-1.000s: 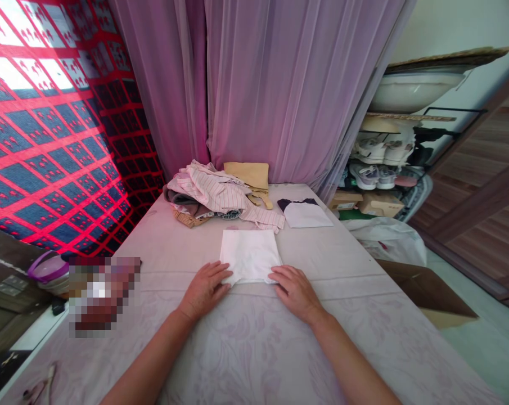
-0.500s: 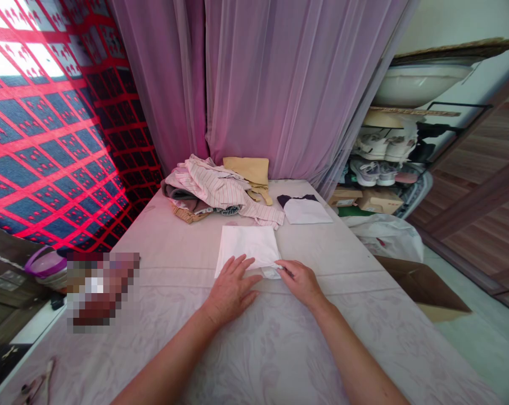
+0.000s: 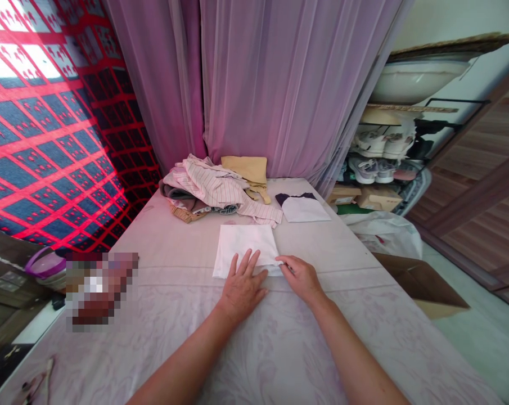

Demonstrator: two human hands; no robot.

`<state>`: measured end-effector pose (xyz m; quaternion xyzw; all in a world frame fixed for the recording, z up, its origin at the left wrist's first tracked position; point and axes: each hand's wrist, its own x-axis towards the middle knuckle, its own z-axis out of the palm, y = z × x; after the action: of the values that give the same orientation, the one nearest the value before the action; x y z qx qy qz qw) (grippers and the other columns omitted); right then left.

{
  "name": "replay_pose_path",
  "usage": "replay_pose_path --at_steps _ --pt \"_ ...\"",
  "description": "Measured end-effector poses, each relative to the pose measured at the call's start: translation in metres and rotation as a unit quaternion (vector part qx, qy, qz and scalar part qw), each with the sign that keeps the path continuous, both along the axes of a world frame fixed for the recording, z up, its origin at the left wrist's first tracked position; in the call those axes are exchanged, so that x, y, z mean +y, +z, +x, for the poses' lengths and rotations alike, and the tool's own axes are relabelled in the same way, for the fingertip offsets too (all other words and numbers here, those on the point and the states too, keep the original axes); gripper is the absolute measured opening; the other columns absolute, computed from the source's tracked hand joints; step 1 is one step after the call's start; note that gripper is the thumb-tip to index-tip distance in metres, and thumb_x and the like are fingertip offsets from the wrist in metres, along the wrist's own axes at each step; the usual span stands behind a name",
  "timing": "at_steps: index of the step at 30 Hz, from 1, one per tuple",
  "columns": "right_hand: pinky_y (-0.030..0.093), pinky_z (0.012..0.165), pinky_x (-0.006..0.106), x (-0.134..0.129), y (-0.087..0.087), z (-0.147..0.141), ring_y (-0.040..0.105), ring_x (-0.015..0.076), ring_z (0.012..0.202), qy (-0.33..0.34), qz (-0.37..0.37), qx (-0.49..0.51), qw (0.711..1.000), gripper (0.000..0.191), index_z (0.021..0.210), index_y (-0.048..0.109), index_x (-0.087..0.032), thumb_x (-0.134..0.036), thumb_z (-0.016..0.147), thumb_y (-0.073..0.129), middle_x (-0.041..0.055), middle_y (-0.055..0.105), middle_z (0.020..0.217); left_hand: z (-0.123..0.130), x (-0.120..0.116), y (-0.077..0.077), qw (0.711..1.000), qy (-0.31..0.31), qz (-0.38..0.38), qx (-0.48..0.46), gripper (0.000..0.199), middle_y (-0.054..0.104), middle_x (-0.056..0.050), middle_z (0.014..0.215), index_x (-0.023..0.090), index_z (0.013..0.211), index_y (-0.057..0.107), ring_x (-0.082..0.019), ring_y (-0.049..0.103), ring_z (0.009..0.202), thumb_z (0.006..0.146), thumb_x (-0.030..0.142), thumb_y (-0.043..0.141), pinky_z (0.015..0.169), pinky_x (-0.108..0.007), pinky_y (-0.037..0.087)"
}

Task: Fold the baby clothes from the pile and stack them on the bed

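Observation:
A folded white garment (image 3: 244, 242) lies flat on the bed in front of me; its exact kind does not show. My left hand (image 3: 243, 284) rests on its near edge with the fingers spread. At the near right corner, my right hand (image 3: 298, 275) pinches the cloth between thumb and fingers. Beyond it is a heap of clothes with a pink striped shirt (image 3: 214, 183) on top. A folded mustard-yellow garment (image 3: 248, 169) sits behind that heap. To the right lies a folded white garment with a dark top edge (image 3: 307, 209).
The bed sheet (image 3: 174, 337) spreads under everything. Purple curtains (image 3: 254, 84) hang at the far end. On the right are a shoe rack with sneakers (image 3: 370, 169), a plastic bag (image 3: 389, 233) and an open cardboard box (image 3: 423, 281). A purple-rimmed bucket (image 3: 46, 264) stands left.
My left hand has slid right along the near edge of the white garment. The near right corner lies flatter now. My right hand keeps its pinch there.

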<state>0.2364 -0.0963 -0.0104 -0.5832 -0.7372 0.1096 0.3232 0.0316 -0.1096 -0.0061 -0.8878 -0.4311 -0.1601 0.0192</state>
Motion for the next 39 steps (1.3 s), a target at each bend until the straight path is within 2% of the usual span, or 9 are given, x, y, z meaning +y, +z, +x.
replay_pose_path --at_steps 6,11,16,20,24,28,32,39 --pt "0.049 0.08 0.026 0.003 0.003 -0.006 0.065 0.0157 0.081 -0.022 -0.019 0.028 0.999 0.028 0.1 0.068 -0.025 -0.022 0.082 0.047 0.0021 0.072 0.098 0.011 -0.002 -0.006 1.0 -0.011 0.017 -0.004 0.044 0.024 -0.006 0.154 0.034 0.122 0.055 -0.031 0.018 0.141 0.081 0.05 0.059 0.112 -0.058 0.013" --pt "0.051 0.075 0.026 0.003 0.004 -0.003 0.065 0.0151 0.076 -0.015 0.029 0.049 0.998 0.027 0.098 0.068 -0.024 -0.023 0.082 0.047 0.0018 0.072 0.094 0.013 -0.004 -0.009 0.998 0.047 0.041 0.002 0.049 0.027 -0.01 0.153 0.024 0.119 0.058 -0.03 0.019 0.141 0.081 0.056 0.055 0.113 -0.057 0.013" --pt "0.05 0.081 0.029 -0.002 0.0 0.001 0.065 0.0164 0.087 0.009 0.045 -0.006 0.999 0.031 0.095 0.069 -0.024 -0.014 0.08 0.044 0.0016 0.071 0.095 0.004 -0.01 -0.008 0.995 0.085 0.049 0.001 0.053 0.031 -0.011 0.151 0.021 0.117 0.059 -0.031 0.022 0.14 0.08 0.059 0.055 0.113 -0.057 0.014" --pt "0.048 0.084 0.03 -0.008 -0.006 0.004 0.062 0.0169 0.091 0.041 0.037 -0.074 0.996 0.035 0.091 0.069 -0.025 -0.007 0.076 0.044 0.002 0.071 0.096 -0.003 -0.016 -0.003 0.996 0.076 0.038 -0.012 0.038 0.037 -0.01 0.148 0.022 0.099 0.065 -0.031 0.025 0.139 0.082 0.054 0.055 0.113 -0.057 0.016" --pt "0.045 0.086 0.03 -0.011 -0.006 0.003 0.06 0.0168 0.095 0.049 0.02 -0.107 0.993 0.035 0.097 0.069 -0.025 -0.007 0.077 0.045 0.0019 0.069 0.102 -0.007 -0.018 0.006 0.997 0.07 0.028 -0.026 0.017 0.044 -0.008 0.143 0.022 0.089 0.065 -0.03 0.027 0.138 0.085 0.036 0.057 0.112 -0.057 0.018" --pt "0.043 0.086 0.034 -0.011 -0.003 -0.002 0.057 0.0201 0.099 0.035 0.006 -0.139 0.99 0.031 0.107 0.066 -0.026 -0.018 0.081 0.053 0.0041 0.068 0.105 -0.004 -0.013 0.01 0.996 0.067 0.024 -0.047 0.012 0.047 -0.008 0.14 0.022 0.093 0.064 -0.031 0.031 0.136 0.084 0.027 0.058 0.111 -0.058 0.02" --pt "0.041 0.084 0.033 -0.006 -0.004 -0.005 0.057 0.0195 0.095 0.03 0.004 -0.133 0.991 0.026 0.098 0.069 -0.027 -0.016 0.082 0.052 0.0037 0.068 0.1 0.008 -0.004 0.011 0.994 0.074 0.027 -0.081 0.011 0.052 -0.008 0.135 0.021 0.092 0.059 -0.03 0.033 0.135 0.082 0.025 0.059 0.111 -0.057 0.021" --pt "0.043 0.079 0.029 0.0 -0.011 -0.005 0.059 0.0181 0.087 0.003 -0.004 -0.077 0.997 0.022 0.092 0.067 -0.024 -0.017 0.084 0.047 0.0027 0.069 0.09 0.033 0.014 0.005 0.991 0.087 0.024 -0.094 0.025 0.056 -0.008 0.127 0.022 0.101 0.055 -0.029 0.042 0.126 0.079 0.03 0.064 0.11 -0.058 0.02"
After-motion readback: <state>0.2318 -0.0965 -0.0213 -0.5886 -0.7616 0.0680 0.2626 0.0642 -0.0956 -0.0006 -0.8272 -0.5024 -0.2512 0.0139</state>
